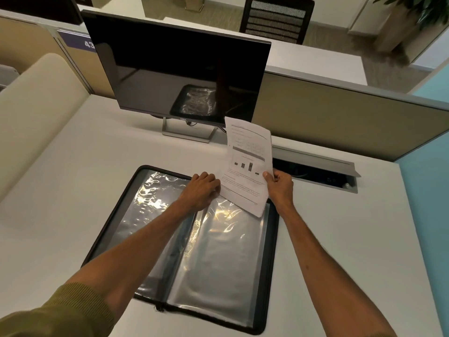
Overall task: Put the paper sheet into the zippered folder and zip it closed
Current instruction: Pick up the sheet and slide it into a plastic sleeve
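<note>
White desk (73, 178) fills the frame, a dark Dell monitor (170, 69) at upper centre. Open at lower centre lies the black zippered folder (272, 251). Over its upper right corner the paper sheet (247, 166) stands tilted, lower corner at a clear sleeve (226, 239). Right hand (280, 184) pinches the sheet's right edge; left hand (202, 190), fingers curled, seems to pinch the sleeve's top.
</note>
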The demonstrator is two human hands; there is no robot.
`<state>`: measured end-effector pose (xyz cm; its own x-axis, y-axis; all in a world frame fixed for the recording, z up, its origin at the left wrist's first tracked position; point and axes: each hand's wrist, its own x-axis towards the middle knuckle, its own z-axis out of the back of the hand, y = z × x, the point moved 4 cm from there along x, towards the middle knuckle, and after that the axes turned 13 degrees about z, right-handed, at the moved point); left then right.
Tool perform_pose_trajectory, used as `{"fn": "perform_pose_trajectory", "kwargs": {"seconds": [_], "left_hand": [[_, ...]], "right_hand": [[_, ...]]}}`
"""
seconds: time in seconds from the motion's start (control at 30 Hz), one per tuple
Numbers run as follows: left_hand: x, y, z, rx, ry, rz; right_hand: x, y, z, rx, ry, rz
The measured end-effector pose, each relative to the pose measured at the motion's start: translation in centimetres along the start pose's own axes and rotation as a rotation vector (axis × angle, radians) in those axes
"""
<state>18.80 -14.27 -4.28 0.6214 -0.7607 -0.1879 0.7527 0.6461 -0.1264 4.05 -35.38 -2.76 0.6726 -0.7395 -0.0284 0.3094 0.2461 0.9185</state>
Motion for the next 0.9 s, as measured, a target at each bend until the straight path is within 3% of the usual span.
{"fn": "perform_pose_trajectory", "kwargs": {"seconds": [0.23,0.43,0.9], "left_hand": [[0.2,1.3,0.6,-0.037,0.025,-0.004],[0.2,1.5,0.6,-0.093,0.016,0.015],[0.2,2.0,0.7,-0.106,0.021,0.030]], "right_hand": [[-0.3,0.2,0.5,0.074,-0.075,0.049],[0.5,1.3,0.4,0.086,-0.001,0.121],[1.2,0.5,0.0,0.202,0.031,0.015]]}}
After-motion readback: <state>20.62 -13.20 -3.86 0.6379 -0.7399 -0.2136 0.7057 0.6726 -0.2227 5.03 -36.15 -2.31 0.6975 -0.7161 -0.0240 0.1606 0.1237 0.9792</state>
